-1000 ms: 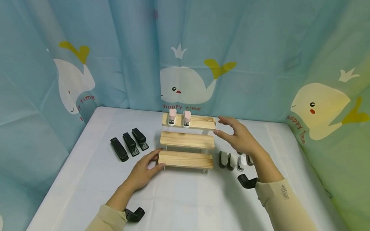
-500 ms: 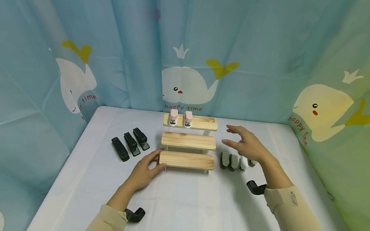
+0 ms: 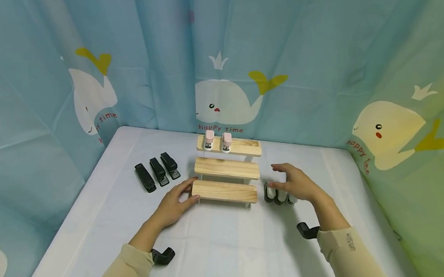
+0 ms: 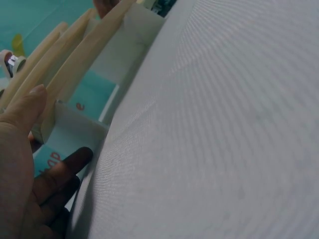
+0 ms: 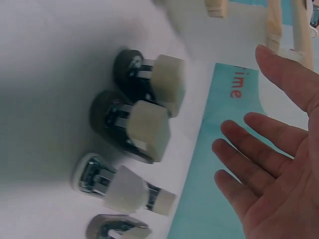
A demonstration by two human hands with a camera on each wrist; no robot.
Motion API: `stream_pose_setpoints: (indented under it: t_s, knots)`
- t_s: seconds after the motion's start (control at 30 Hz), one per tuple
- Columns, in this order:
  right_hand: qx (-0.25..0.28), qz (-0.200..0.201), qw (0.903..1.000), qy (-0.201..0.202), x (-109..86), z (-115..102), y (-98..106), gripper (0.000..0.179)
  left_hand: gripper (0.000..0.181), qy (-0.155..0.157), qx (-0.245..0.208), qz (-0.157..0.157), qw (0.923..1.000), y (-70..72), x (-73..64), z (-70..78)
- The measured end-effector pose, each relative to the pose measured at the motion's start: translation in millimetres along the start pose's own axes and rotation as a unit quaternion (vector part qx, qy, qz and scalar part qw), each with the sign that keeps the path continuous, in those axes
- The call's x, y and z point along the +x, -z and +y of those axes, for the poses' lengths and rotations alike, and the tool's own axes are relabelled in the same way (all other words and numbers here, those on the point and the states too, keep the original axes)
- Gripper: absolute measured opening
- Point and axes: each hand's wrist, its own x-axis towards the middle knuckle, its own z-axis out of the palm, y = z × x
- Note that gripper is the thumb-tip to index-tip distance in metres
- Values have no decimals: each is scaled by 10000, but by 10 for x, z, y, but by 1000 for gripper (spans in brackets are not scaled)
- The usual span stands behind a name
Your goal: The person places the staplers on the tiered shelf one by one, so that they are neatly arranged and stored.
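Since the earlier frames, I see the right hand [image 3: 296,183] has dropped from beside the top tier [image 3: 247,147] to above the small rounded staplers [image 5: 148,128], fingers loosely spread, holding nothing. The left hand [image 3: 172,204] still pinches the left end of the lowest tier [image 3: 224,192] of the smooth, pale-grained wooden stand [image 3: 227,168]. Two pink-topped staplers [image 3: 227,142] stand unmoved up top; long black staplers [image 3: 159,171] lie left on white cloth [image 3: 214,249].
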Motion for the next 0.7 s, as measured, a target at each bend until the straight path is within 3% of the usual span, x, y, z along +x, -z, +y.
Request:
stream_pose_setpoints:
  t_s: [0.5, 0.7]
  knots:
    - [59, -315, 9993, -216, -15, 140, -198, 76, 65, -51, 40, 18, 10000, -5, 12, -25]
    - [-9, -296, 9992, -260, -1, 195, -275, 75, 64, 65, 64, -17, 10000, -8, 13, -19]
